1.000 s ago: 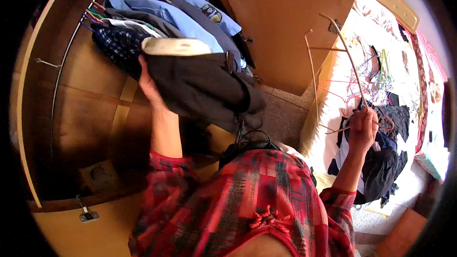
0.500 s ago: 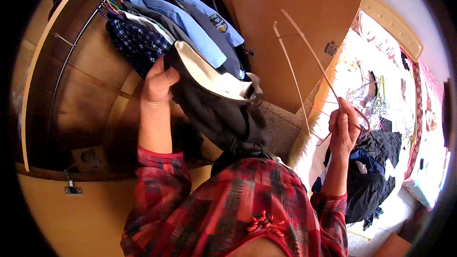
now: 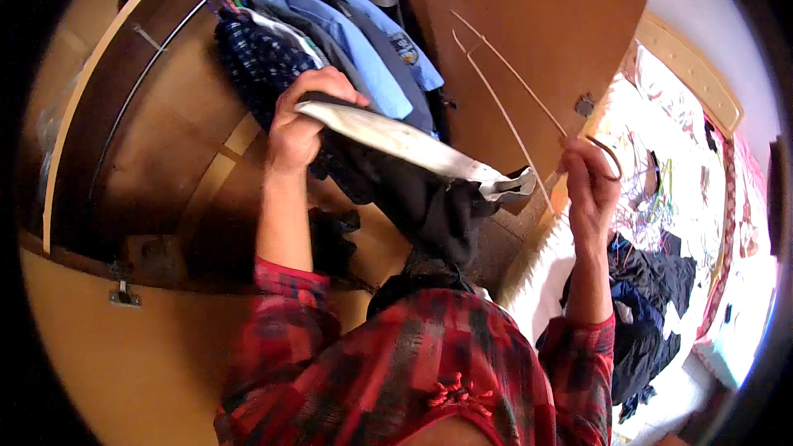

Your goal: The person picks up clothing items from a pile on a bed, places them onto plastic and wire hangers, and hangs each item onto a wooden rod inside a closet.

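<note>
My left hand [image 3: 307, 120] is closed on one end of the waistband of a pair of black trousers [image 3: 413, 206]. Their pale inner band faces up and stretches to the right, while the dark cloth hangs below toward my body. In my right hand [image 3: 590, 186] is a thin, light-coloured wire hanger, gripped near its curved hook [image 3: 615, 158]. Its two long wires point up and to the left, in front of a brown door. The hanger and the trousers' free end are close together in the picture; I cannot tell whether they touch.
An open wardrobe [image 3: 157, 149] on the left has shirts and jackets [image 3: 339, 33] hung on a metal rail [image 3: 157, 54]. Its brown door [image 3: 529, 16] stands open ahead. At right, a bed [image 3: 541, 268] bears a tangle of hangers [image 3: 652, 198] and piled dark clothes [image 3: 652, 289].
The trousers' waistband has swung out to the right and flattened, with my left hand slightly further right. The hanger has tilted further left, and its wires have drawn closer to the trousers.
</note>
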Demonstrator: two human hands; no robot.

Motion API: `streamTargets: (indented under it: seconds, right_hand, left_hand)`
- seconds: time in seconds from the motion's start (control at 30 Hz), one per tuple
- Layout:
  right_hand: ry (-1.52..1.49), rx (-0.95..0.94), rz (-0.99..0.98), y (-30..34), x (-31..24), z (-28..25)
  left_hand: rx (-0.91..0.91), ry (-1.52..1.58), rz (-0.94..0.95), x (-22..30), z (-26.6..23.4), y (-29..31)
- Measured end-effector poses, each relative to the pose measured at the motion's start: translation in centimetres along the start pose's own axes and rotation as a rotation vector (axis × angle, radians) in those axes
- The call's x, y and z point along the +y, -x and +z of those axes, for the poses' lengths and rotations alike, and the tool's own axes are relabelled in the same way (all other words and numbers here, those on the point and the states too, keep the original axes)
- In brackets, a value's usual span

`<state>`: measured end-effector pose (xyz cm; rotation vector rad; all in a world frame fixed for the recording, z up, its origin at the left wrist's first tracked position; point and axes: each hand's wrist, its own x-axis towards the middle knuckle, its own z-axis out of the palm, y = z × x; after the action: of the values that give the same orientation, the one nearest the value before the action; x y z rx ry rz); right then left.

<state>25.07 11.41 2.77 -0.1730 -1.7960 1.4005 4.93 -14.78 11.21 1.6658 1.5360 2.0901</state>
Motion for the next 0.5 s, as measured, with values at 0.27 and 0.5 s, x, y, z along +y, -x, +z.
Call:
streamTargets:
  seconds: [0.27,0.5]
  right_hand:
    - [-0.605,-0.096,0.197,2.2,-2.0,-0.3]
    - [-0.722,-0.187,0.385,4.0,-1.7,0.5]
  left_hand:
    - [-0.363,1.008,0.450,-0.2,-1.2,-3.1]
    - [-0.105,1.015,0.446,1.5,1.1,-3.8]
